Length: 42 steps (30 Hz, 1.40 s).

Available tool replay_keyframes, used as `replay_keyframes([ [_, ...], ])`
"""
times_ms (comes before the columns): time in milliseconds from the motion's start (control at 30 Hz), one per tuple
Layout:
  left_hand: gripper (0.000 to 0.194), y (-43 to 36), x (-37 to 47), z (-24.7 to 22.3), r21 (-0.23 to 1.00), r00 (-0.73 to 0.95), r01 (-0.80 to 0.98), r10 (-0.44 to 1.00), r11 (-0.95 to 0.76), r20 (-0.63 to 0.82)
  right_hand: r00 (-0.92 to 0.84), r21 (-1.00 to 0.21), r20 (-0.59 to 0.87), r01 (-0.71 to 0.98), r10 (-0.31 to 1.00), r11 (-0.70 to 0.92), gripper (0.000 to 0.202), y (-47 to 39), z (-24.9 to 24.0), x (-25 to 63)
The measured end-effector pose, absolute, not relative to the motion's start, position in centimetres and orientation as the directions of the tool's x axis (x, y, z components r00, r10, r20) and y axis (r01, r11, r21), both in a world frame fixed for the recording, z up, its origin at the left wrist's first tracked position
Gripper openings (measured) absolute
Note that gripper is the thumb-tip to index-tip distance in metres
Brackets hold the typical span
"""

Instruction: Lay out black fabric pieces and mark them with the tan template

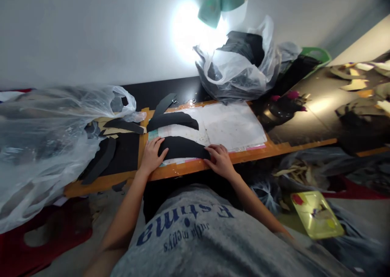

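Bending inward from both sides of a grey printed shirt (185,228), the bare forearms angle up to the tabletop (143,93), where a flat, matt-black curved piece (184,147) lies near the front edge, between the hands. The left hand (152,154) rests palm down on the piece's broad left end, fingers slightly spread and thumb held apart over the black surface. The right hand (220,160) is bent at the narrow right end, fingers above the tip and thumb just below; whether they pinch it or only touch it, I cannot tell. Both ends are partly covered by the hands. Under the piece lie white paper sheets (233,124), and a second black curved piece (173,121) sits just behind. White glare washes out part of the grey wall (91,33), and a pale green object (211,9) is cut off at the top. Inside the large cloudy plastic bag (45,147) at left, the contents are too blurred to name.
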<state>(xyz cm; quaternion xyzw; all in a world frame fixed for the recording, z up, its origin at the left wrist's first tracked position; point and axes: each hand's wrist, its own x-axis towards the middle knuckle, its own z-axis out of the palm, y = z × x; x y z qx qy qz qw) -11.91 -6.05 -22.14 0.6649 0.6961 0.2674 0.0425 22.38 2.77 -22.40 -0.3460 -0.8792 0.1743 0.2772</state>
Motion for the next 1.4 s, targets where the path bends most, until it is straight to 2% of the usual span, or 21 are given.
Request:
replay_keyframes([
  [233,0.044,-6.8,-11.6,-22.2,0.333,-0.126,0.943,0.922,-0.003,0.367,-0.513,-0.479,0.342,0.626,0.788,0.615,0.044,2.9,-22.4,21.0],
  [400,0.041,-6.8,-11.7,-22.0,0.361,-0.151,0.932,0.922,0.012,0.358,-0.554,-0.446,0.312,0.632,0.772,0.634,0.052,3.2,-21.9,20.4],
  [533,0.038,-6.6,-11.9,-21.9,0.372,-0.155,0.928,0.92,0.011,0.36,-0.563,-0.447,0.291,0.635,0.774,0.63,0.051,3.2,-21.8,20.4],
  [667,0.036,-6.6,-11.9,-21.9,0.37,-0.147,0.929,0.917,-0.001,0.372,-0.577,-0.475,0.275,0.614,0.769,0.631,0.051,3.6,-21.9,19.8],
  [833,0.047,-6.6,-11.3,-22.1,0.353,-0.138,0.936,0.917,-0.003,0.374,-0.588,-0.515,0.288,0.57,0.756,0.64,0.051,5.0,-22.2,18.2],
  [1000,0.045,-6.7,-11.2,-22.4,0.391,-0.169,0.921,0.908,0.006,0.383,-0.663,-0.501,0.324,0.485,0.675,0.717,0.056,6.3,-22.0,17.5],
  [1100,0.034,-6.0,-13.3,-22.1,0.388,-0.235,0.919,0.887,0.069,0.398,-0.713,-0.464,0.329,0.45,0.62,0.763,0.058,6.3,-22.2,17.9],
  [1200,0.04,-4.5,-17.4,-21.2,0.363,-0.304,0.92,0.858,0.151,0.414,-0.711,-0.44,0.357,0.444,0.606,0.781,0.061,5.7,-22.8,18.3],
  [1300,0.047,-2.9,-21.5,-20.2,0.328,-0.264,0.935,0.886,0.137,0.382,-0.658,-0.472,0.402,0.447,0.637,0.76,0.058,5.2,-23.1,18.5],
  [1400,0.038,-1.9,-23.5,-19.6,0.308,-0.175,0.949,0.925,0.067,0.337,-0.577,-0.529,0.45,0.443,0.682,0.724,0.048,4.9,-22.6,18.5],
])
